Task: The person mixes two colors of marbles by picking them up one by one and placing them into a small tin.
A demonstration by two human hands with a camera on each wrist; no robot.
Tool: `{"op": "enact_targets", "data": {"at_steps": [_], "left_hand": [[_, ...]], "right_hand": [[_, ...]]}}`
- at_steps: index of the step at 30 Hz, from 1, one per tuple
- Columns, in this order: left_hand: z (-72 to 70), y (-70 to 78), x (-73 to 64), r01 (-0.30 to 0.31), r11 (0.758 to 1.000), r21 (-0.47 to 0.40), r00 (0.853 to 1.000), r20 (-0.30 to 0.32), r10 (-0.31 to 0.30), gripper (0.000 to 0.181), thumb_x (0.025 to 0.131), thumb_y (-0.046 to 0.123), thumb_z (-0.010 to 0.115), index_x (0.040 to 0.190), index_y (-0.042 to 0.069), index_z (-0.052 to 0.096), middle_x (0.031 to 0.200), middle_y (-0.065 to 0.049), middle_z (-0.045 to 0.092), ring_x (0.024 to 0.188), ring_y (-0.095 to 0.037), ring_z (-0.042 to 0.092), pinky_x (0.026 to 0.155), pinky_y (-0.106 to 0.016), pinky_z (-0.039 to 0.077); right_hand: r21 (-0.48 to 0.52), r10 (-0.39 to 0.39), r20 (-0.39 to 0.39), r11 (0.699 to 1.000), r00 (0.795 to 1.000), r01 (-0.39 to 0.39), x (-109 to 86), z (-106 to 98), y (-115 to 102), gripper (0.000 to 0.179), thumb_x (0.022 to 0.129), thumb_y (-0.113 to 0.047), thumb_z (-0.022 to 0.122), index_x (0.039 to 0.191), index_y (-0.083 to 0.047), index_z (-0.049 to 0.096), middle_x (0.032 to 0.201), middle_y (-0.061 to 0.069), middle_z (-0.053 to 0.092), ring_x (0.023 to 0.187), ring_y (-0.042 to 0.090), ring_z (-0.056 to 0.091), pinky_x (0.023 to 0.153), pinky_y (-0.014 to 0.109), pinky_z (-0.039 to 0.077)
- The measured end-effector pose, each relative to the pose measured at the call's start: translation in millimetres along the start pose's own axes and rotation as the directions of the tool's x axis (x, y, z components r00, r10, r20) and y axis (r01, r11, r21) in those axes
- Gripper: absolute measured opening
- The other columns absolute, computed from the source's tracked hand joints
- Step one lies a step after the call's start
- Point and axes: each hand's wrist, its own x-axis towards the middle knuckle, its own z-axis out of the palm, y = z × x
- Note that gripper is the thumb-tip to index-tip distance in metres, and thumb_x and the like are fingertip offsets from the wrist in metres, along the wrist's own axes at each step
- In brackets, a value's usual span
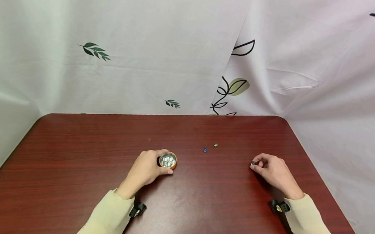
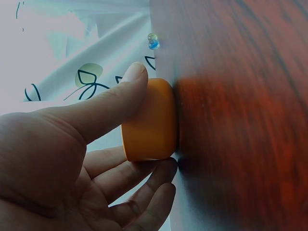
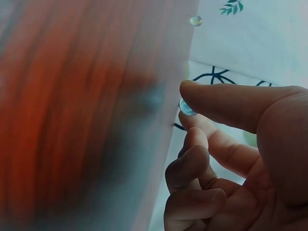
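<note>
A small round orange bowl (image 1: pixel 175 164) stands on the table left of centre, with several shiny, clear rounded pieces (image 1: pixel 167 160) inside. My left hand (image 1: pixel 147 167) grips its side, thumb and fingers on opposite sides of the wall. The left wrist view shows the orange outer wall (image 2: pixel 151 122) but not the contents. Over at the right, my right hand (image 1: pixel 274 170) pinches a small glass marble (image 3: pixel 186 108) between thumb and index finger, just above the table. Its other fingers are curled. Between the hands lie a blue marble (image 1: pixel 205 150) and a yellow-green marble (image 1: pixel 215 144), close together.
The dark red wood-grain table (image 1: pixel 208 201) has rounded back corners. A pale cloth (image 1: pixel 158 61) with leaf prints hangs behind it and at both sides. Dark wrist straps (image 1: pixel 137 209) are on both wrists, by the light sleeves.
</note>
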Motion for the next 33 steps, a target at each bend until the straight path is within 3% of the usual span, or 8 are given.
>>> {"op": "enact_targets", "data": {"at_steps": [13, 33], "left_hand": [[-0.1, 0.1, -0.2, -0.013, 1.000, -0.020, 1.000, -0.006, 0.013, 0.053, 0.074, 0.032, 0.091, 0.122, 0.019, 0.072, 0.098, 0.000, 0.074, 0.097, -0.029, 0.066, 0.083, -0.041, 0.052], [1.0, -0.2, -0.1, -0.004, 1.000, -0.009, 1.000, -0.001, 0.004, 0.054, 0.074, 0.034, 0.091, 0.122, 0.020, 0.072, 0.098, 0.002, 0.073, 0.097, -0.031, 0.063, 0.083, -0.042, 0.050]], "right_hand": [[0.010, -0.038, -0.032, 0.999, 0.999, 0.039, 2.4, 3, -13, 0.008, 0.089, -0.019, 0.077, 0.091, -0.016, 0.070, 0.073, -0.005, 0.057, 0.063, 0.008, 0.053, 0.060, 0.025, 0.040], [0.057, -0.062, -0.046, 0.996, 0.997, 0.065, 10.6, 12, -41, 0.008, 0.089, -0.018, 0.078, 0.091, -0.016, 0.070, 0.072, -0.005, 0.056, 0.063, 0.010, 0.052, 0.059, 0.025, 0.040]]}}
